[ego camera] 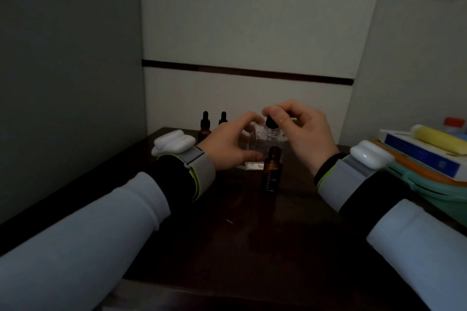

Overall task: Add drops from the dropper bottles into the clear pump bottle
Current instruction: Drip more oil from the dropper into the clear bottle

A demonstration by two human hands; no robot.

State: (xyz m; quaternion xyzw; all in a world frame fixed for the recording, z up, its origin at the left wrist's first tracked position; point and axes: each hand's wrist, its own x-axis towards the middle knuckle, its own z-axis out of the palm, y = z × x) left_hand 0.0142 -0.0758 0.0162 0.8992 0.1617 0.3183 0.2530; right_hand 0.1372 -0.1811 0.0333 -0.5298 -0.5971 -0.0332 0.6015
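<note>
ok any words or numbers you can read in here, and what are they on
No text here is legible.
Amber bottle: a printed scale with numbers, too small and dim to read.
Blue box: a small pale patch of print, too blurred to read.

left hand (pixel 227 145) grips clear pump bottle (pixel 272 137) | right hand (pixel 303 131) pinches black dropper (pixel 271 121) over its neck | uncapped amber bottle (pixel 271 171) just in front, on bench (pixel 252 235)
</note>
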